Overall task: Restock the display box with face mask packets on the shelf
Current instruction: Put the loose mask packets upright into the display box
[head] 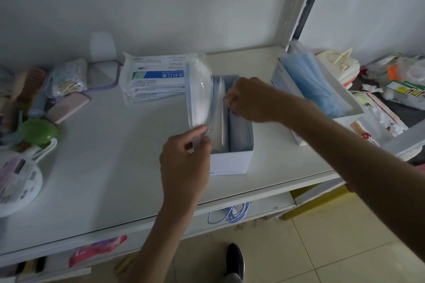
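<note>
Shelf (96, 167): white, flat, smooth top; carries everything listed below.

Display box (232, 161): white card, open at the top, standing near the front edge of the shelf. Already partly filled with mask packets standing on edge. Light and thin-walled by the look of it; likely to slide or tip if pushed from one side.

Spare packets (156, 78): a flat pile with blue printed labels, lying behind and to the left of the box, near the wall.

Second box (317, 82): tilted, to the right, with loose blue masks showing.

Packet in hand (200, 94): clear wrapper, pale blue masks inside, held upright over the left side of the display box. Light, soft, bends easily; the film looks slippery. Best taken by a lower corner or along one edge, where the wrapper is stiffest.

Left hand (186, 163): thumb and fingers pinching the packet's lower edge.

Right hand (250, 101): closed, knuckles up, at the top of the packets inside the box; it seems to part or press them, though the fingertips are blurred.
</note>
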Demonstrator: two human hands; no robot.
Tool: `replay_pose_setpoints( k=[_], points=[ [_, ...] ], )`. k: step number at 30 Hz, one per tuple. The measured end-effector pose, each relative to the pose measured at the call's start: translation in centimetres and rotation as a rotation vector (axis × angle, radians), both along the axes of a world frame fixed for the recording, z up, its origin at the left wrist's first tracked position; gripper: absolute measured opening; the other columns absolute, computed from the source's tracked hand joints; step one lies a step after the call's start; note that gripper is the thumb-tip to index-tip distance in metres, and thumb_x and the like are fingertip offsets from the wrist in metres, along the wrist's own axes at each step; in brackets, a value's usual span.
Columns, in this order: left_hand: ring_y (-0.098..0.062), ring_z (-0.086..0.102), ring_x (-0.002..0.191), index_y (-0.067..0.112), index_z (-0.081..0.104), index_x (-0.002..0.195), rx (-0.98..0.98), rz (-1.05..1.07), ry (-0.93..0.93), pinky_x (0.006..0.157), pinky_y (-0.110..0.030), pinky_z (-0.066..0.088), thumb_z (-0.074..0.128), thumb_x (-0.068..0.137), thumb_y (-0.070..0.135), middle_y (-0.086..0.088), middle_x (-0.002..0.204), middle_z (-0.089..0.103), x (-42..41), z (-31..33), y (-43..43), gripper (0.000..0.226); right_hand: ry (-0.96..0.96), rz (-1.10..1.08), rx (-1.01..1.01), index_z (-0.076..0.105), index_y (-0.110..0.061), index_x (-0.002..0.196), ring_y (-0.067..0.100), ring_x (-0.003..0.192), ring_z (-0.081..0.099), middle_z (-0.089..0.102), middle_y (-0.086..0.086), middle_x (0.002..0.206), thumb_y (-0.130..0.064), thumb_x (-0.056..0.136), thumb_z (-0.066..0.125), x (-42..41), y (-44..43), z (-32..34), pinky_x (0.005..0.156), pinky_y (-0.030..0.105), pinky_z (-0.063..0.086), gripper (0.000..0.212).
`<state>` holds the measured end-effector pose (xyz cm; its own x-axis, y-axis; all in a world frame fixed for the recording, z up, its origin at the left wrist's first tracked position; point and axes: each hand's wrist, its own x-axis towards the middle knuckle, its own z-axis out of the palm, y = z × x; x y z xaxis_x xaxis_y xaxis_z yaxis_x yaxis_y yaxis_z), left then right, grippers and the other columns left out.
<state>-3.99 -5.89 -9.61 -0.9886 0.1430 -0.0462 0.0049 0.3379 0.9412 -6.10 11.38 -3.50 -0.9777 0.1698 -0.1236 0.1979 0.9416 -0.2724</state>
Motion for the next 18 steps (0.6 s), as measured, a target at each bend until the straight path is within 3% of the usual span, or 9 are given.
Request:
replay_pose_setpoints(
  k=[2,6,9,12,16,18],
  points=[
    [-0.024,0.065,0.096,0.029,0.076,0.107,0.008,0.002,0.0,0.078,-0.036,0.056,0.062,0.086,0.021,-0.005,0.098,0.074,0.0,0.0,-0.1,0.027,-0.016,0.03,-0.006,0.061,-0.002,0.114,0.03,0.093,0.062,0.064,0.013,0.102,-0.017,0.089,0.06,-0.6,0.8,1.1,0.076,0.037,0.051,0.029],
    [-0.019,0.068,0.095,0.03,0.076,0.109,0.016,0.008,0.004,0.081,-0.026,0.05,0.062,0.087,0.023,0.0,0.098,0.075,0.1,-0.2,-0.2,0.026,-0.026,-0.022,0.028,0.044,-0.007,0.125,0.022,0.092,0.053,0.048,0.003,0.108,-0.017,0.077,0.075,-0.2,1.1,0.6,0.061,0.022,0.04,0.058],
    [-0.006,0.065,0.101,0.032,0.073,0.112,-0.023,0.005,0.057,0.09,-0.024,0.049,0.06,0.089,0.026,0.01,0.107,0.073,0.4,-0.4,0.0,0.027,0.058,-0.111,-0.027,0.053,-0.001,0.114,0.021,0.083,0.057,0.058,0.007,0.094,-0.006,0.08,0.069,-0.3,1.0,0.4,0.061,0.024,0.046,0.038],
    [-0.002,0.064,0.102,0.035,0.072,0.112,-0.039,0.014,0.077,0.092,-0.026,0.05,0.059,0.09,0.029,0.012,0.111,0.07,0.4,-0.6,0.2,0.027,0.124,-0.17,-0.055,0.058,-0.002,0.084,0.022,0.068,0.06,0.059,0.009,0.079,-0.005,0.082,0.063,-0.6,1.0,0.9,0.065,0.034,0.056,0.007],
    [-0.003,0.064,0.1,0.034,0.073,0.111,-0.042,0.012,0.101,0.088,-0.022,0.048,0.059,0.089,0.027,0.011,0.109,0.071,0.1,-0.8,0.1,0.027,0.158,-0.138,-0.124,0.069,0.005,0.091,0.029,0.076,0.068,0.069,0.016,0.084,-0.012,0.087,0.06,-0.9,-0.3,1.4,0.075,0.043,0.058,0.019],
    [-0.005,0.066,0.097,0.032,0.074,0.11,-0.045,0.003,0.113,0.083,-0.022,0.048,0.06,0.088,0.026,0.009,0.106,0.072,0.1,-0.8,0.0,0.027,0.055,-0.116,-0.273,0.073,-0.002,0.098,0.021,0.066,0.061,0.067,0.012,0.084,-0.02,0.093,0.055,-0.9,-1.2,1.8,0.063,0.031,0.05,0.026]
  ],
)
